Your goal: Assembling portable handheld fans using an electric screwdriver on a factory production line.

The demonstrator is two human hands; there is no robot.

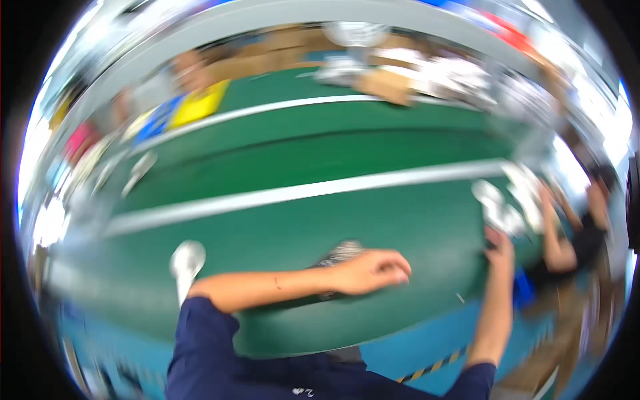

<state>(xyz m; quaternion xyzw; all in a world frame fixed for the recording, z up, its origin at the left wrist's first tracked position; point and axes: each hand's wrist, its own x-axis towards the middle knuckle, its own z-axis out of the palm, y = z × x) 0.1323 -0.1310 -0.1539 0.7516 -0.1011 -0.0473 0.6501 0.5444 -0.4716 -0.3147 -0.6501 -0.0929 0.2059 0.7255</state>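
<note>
My left forearm reaches across the green work surface (413,220), and my left hand (370,272) hovers over it with the fingers loosely curled and nothing visible in them. Partly hidden beneath that forearm lies a dark grey patterned object (345,251). At the right, my right hand (500,247) is closed around something dark that blur keeps me from naming. Just beyond its fingers is a white round-headed object (490,197); whether they touch is unclear. Another white round-headed object with a handle (188,259) lies beside my left elbow.
White strips (320,189) cross the green surface. A co-worker's arms (553,233) are at the right, near more white pieces. Across the surface stand a brown carton (385,85), white bundles (453,77) and a yellow piece (200,105), with other people at the far left.
</note>
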